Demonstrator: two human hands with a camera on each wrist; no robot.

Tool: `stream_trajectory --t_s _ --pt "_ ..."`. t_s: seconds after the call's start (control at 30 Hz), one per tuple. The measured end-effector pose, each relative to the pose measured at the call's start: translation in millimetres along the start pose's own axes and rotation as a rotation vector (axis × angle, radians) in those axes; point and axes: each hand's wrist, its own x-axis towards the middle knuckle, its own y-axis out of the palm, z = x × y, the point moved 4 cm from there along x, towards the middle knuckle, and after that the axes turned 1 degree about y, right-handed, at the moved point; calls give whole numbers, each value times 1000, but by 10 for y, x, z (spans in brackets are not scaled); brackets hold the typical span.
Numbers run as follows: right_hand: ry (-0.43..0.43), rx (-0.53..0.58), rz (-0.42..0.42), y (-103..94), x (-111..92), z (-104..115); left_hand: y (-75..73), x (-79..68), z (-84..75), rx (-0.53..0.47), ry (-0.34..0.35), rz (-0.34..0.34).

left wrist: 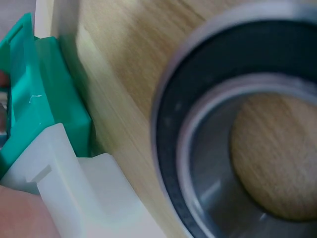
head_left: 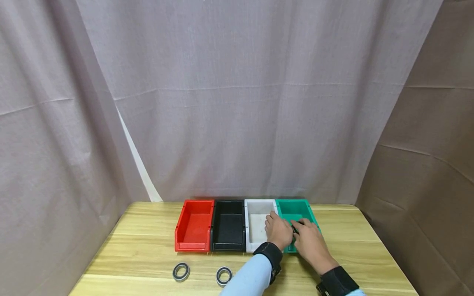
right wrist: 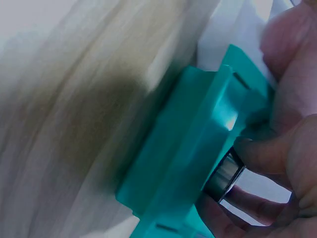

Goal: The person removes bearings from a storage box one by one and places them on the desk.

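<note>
My right hand (head_left: 311, 244) pinches a ball bearing (right wrist: 226, 174) between thumb and fingers, at the front of the green bin (head_left: 294, 205). The bearing shows its shiny metal side in the right wrist view, tilted by the bin's rim. My left hand (head_left: 279, 231) is over the white bin (head_left: 255, 235), by the wall it shares with the green one. Its fingers bend downward; whether they grip that wall is hidden. Two more bearings, one on the left (head_left: 181, 272) and one near my left sleeve (head_left: 224, 276), lie flat on the table.
A red bin (head_left: 194, 224) and a black bin (head_left: 228, 226) stand left of the white one, all side by side in a row. The wooden table (head_left: 140, 246) ends at a grey curtain (head_left: 237, 123) behind, with brown cloth (head_left: 426, 197) on the right.
</note>
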Motion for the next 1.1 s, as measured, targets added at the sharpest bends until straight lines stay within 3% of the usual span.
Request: stream_trajectory --t_s 0.6,1.1 --pt "31 8 76 -250 -566 177 0 -15 -16 48 21 -31" --pt "79 37 129 -240 -635 230 9 -17 6 31 38 -30"
